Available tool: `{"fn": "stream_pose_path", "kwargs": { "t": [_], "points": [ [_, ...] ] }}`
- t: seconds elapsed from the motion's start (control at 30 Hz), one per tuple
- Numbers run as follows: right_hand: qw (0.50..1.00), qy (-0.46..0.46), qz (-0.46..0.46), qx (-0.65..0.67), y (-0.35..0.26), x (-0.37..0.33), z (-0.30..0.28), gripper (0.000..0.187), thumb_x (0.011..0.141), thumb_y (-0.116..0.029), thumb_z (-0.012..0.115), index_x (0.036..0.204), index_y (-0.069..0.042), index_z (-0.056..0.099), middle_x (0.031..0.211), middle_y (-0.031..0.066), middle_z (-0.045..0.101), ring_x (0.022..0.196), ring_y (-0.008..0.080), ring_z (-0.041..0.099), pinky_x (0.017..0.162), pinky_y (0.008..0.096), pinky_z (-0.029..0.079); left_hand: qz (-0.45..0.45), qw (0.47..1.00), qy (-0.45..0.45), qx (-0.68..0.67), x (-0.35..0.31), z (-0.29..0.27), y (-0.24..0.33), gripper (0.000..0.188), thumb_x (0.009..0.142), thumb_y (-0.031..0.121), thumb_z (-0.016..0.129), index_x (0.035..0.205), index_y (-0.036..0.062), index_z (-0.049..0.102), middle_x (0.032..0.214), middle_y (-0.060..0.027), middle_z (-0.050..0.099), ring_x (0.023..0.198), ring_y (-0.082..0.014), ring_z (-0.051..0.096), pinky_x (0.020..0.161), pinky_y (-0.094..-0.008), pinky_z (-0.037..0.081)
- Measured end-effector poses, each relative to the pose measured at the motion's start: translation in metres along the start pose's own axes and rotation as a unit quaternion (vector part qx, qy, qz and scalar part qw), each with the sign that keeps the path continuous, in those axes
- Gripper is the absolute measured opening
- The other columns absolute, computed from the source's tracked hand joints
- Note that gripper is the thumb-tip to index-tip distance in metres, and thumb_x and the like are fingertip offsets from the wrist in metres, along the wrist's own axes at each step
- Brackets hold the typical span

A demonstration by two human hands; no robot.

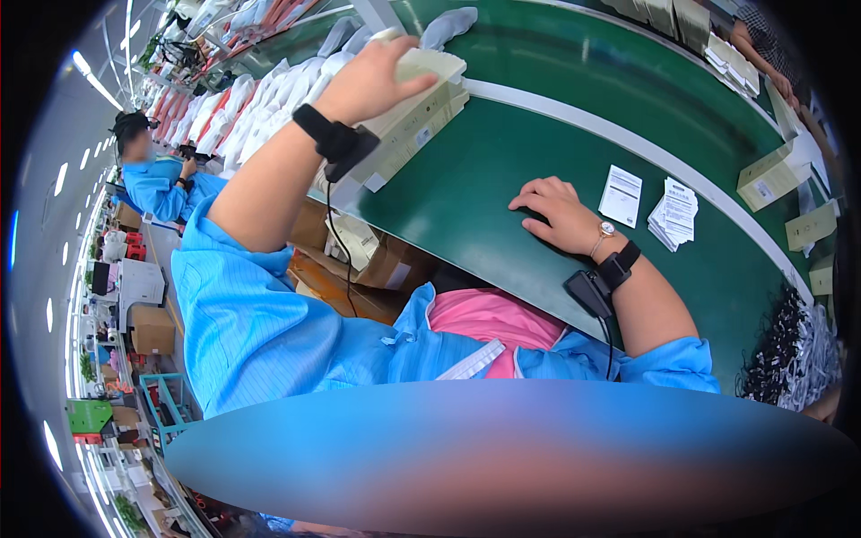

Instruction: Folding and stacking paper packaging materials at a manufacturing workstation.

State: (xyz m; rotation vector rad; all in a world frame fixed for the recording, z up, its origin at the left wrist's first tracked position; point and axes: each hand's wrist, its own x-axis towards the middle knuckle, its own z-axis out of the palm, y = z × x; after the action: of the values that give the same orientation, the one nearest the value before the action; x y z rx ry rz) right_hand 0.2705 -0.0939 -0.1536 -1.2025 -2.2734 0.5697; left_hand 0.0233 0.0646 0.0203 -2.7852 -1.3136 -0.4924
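Left hand closed over top box of stack at green desk edge; right hand flat, loosely open, empty; leaflets just beside.

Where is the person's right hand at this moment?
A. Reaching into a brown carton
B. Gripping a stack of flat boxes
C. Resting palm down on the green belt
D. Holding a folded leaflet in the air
C: the right hand lies flat on the green belt, left of the paper leaflets, while the left hand is on the stack of pale flat boxes.
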Motion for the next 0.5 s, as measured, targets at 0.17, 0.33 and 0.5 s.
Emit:
{"fn": "stream_pose_path", "kwargs": {
  "t": [0.17, 0.33, 0.5],
  "points": [
    [1.000, -0.002, 0.009, -0.008, 0.010, 0.001, 0.007, 0.027, 0.081, -0.016, 0.063, 0.108, -0.014, 0.062, 0.112, 0.0055, 0.053, 0.109, 0.0262, 0.045, 0.097, 0.0385, 0.033, 0.437, 0.880, 0.136, 0.130, -0.038, 0.010, 0.082, 0.023, 0.074, 0.016, 0.062, 0.097, 0.0115, 0.061, 0.098, -0.0094, 0.062, 0.094, -0.0293, 0.060, 0.088, -0.0390, 0.049],
    [1.000, -0.005, 0.000, -0.009, 0.007, 0.002, 0.002, 0.028, 0.082, -0.015, 0.061, 0.110, -0.013, 0.060, 0.112, 0.0064, 0.053, 0.109, 0.0268, 0.045, 0.097, 0.0388, 0.033, 0.669, 0.713, 0.150, 0.145, -0.101, 0.017, 0.135, 0.018, 0.074, 0.020, 0.056, 0.078, 0.0031, 0.060, 0.082, -0.0132, 0.058, 0.077, -0.0287, 0.061, 0.079, -0.0416, 0.050],
    [1.000, -0.010, 0.003, 0.002, 0.002, 0.000, -0.001, 0.028, 0.082, -0.015, 0.061, 0.110, -0.013, 0.059, 0.112, 0.0068, 0.052, 0.108, 0.0273, 0.045, 0.097, 0.0387, 0.033, 0.736, 0.632, 0.236, 0.062, -0.122, 0.008, 0.149, 0.016, 0.077, 0.013, 0.053, 0.079, -0.0014, 0.061, 0.081, -0.0121, 0.060, 0.072, -0.0253, 0.061, 0.072, -0.0381, 0.053]
  ]
}}
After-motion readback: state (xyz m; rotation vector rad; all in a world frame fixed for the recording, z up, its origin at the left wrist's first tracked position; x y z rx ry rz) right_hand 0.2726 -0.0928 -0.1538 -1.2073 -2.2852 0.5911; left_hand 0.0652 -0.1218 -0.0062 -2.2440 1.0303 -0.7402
